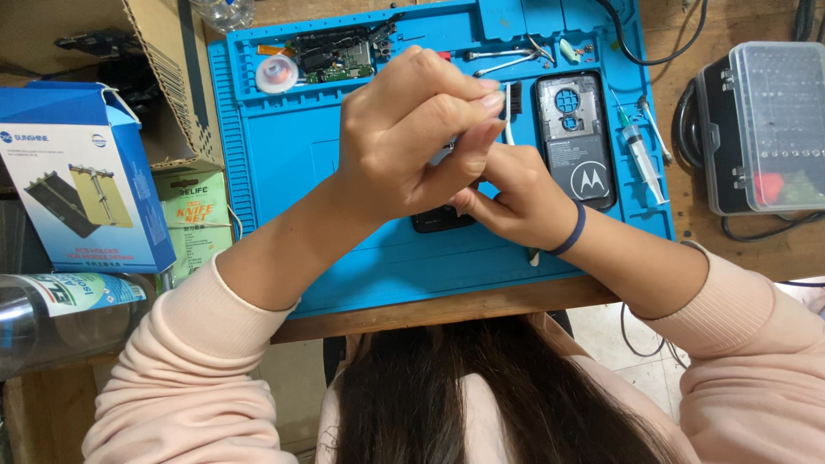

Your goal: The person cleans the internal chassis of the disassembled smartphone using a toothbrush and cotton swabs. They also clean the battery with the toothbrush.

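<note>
My left hand point(412, 129) is raised over the blue work mat point(284, 146), its fingers pinched around a small grey tool point(447, 150) that is mostly hidden. Just below and to the right, my right hand point(516, 198), with a dark blue band on the wrist, grips a dark phone body point(438, 221) that rests on the mat. The two hands touch. A thin white-handled brush point(513, 103) runs behind them, and its tip shows below my right hand.
On the mat lie a black phone back cover point(584, 163), a syringe point(640, 150), tweezers point(507, 58), a circuit board point(339, 56) and a tape roll point(277, 74). A clear-lidded bit case point(773, 129) stands right. Blue box point(77, 189), green box point(193, 215) and carton point(129, 51) stand left.
</note>
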